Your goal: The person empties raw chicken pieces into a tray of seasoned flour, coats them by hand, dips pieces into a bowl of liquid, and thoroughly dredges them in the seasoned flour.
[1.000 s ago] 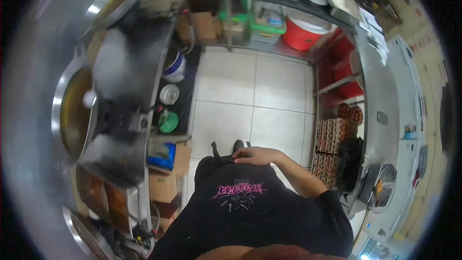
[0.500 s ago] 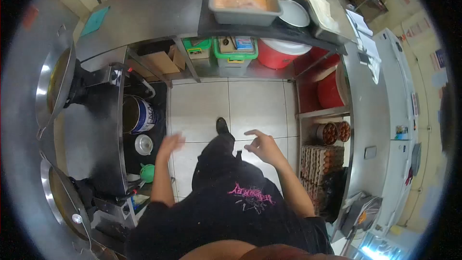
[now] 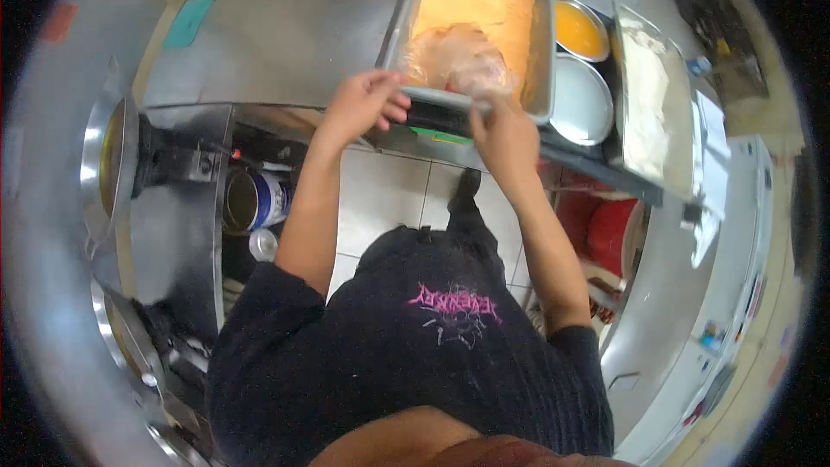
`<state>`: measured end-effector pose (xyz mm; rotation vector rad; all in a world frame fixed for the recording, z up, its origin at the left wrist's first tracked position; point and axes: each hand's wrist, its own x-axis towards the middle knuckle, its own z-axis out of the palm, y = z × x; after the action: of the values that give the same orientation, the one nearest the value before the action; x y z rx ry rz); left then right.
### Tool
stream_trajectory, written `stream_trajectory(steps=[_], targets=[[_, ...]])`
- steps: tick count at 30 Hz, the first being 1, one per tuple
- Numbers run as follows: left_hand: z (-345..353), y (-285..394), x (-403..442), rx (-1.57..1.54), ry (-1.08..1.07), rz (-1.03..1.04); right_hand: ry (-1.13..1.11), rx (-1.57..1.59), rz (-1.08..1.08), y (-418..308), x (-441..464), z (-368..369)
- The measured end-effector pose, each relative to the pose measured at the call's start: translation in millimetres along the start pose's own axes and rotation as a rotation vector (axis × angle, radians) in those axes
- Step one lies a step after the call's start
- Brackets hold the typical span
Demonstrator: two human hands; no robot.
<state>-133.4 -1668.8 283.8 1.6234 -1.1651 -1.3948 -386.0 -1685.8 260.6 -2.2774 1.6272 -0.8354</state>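
A grey rectangular tub (image 3: 542, 43) on the counter holds orange powder (image 3: 480, 4). On the powder's near side lies a crumpled clear plastic bag (image 3: 458, 52) with something pale and pinkish inside, its kind unclear. My left hand (image 3: 365, 108) is open beside the tub's near left corner, fingers spread and slightly bent, holding nothing. My right hand (image 3: 507, 134) is over the tub's near rim, right at the plastic's edge. Its fingertips are blurred and partly hidden, so a grip on the plastic cannot be made out.
Right of the tub are a bowl of orange liquid (image 3: 579, 30), a round metal plate (image 3: 579, 99) and a tray of white flour (image 3: 644, 104). Large pans (image 3: 108, 156) stand on the left. Below the counters are a blue-white can (image 3: 270, 199) and a red bucket (image 3: 612, 233).
I have come closer to the far counter, and the tub now sits nearer in view. Both hands have risen from my sides to the tub's near edge.
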Motion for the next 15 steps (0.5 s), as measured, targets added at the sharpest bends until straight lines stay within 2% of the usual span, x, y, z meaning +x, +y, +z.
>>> stream_trajectory(steps=[1,3,4,6,7,9,10,12,13,15], targets=[[4.9,-7.2,-3.6,-0.014,0.037,-0.025,0.017,0.022,-0.111,6.8,32.1,23.5],[20.6,-27.7,-11.6,-0.111,-0.067,-0.198,-0.178,-0.201,-0.125,15.1,88.8,67.4],[30.9,-34.3,-19.3,-0.130,-0.035,-0.216,-0.205,-0.187,-0.154,28.4,107.6,90.1],[48.0,-39.6,-24.3,-0.282,0.024,-0.229,-0.417,-0.243,-0.145,52.7,143.6,127.3],[52.9,-36.7,-19.8,-0.299,0.061,-0.233,-0.433,-0.234,-0.182,48.8,156.6,115.1],[70.7,-34.6,-12.7,-0.520,0.215,-0.186,-0.245,-0.165,-0.225,50.5,164.4,81.8],[82.1,-32.8,-8.6,-0.532,0.239,-0.205,-0.272,-0.154,-0.240,58.0,164.5,69.7],[93.7,-12.4,20.6,-0.666,0.368,-0.132,-0.365,0.445,-0.086,75.8,182.2,49.7],[97.3,-6.1,34.0,-0.650,0.377,-0.108,-0.396,0.564,0.020,82.0,185.0,45.9],[101.1,3.2,58.9,-0.664,0.370,-0.113,-0.374,0.588,0.072,81.6,187.2,25.4]])
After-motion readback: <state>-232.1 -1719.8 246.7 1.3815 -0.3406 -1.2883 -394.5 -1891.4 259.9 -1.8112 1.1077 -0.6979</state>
